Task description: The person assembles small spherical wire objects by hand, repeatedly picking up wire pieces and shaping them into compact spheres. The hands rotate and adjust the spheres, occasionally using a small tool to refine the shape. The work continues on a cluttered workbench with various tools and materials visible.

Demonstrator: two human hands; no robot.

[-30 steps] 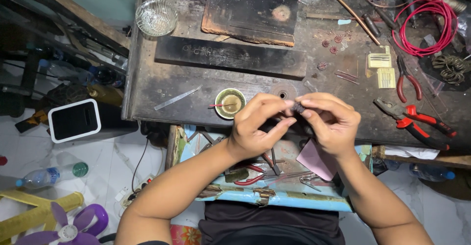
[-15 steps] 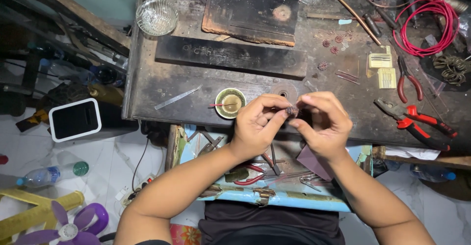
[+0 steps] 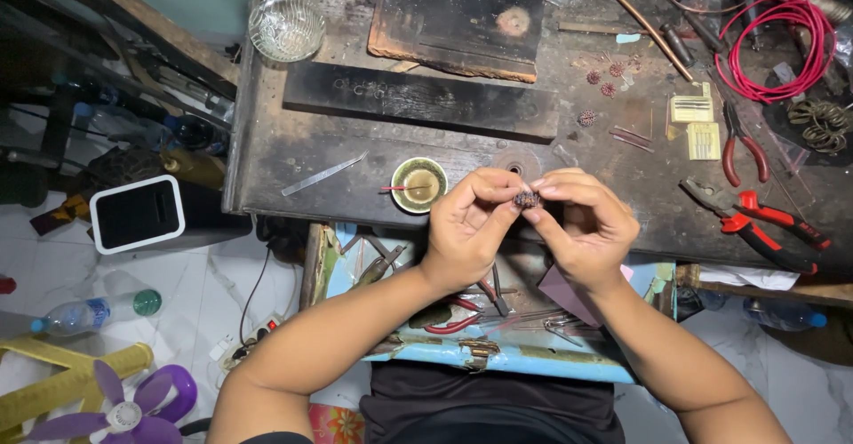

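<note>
L hand (image 3: pixel 466 222): we pinch bead (image 3: pixel 527 200), fingers closed on it.
R hand (image 3: pixel 582 222): pinches same bead.
Near: cup (image 3: pixel 418 184).

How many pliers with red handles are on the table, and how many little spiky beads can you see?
Red-handled pliers: 2, a small pair and a big pair
Small spiky beads: 5, one between the left hand and right hand, four loose on the bench
Total: 7

Glass bowl (image 3: pixel 286 26), red-handled pliers (image 3: pixel 771 227), red wire coil (image 3: pixel 784 46), small tin (image 3: pixel 419 184).
</note>
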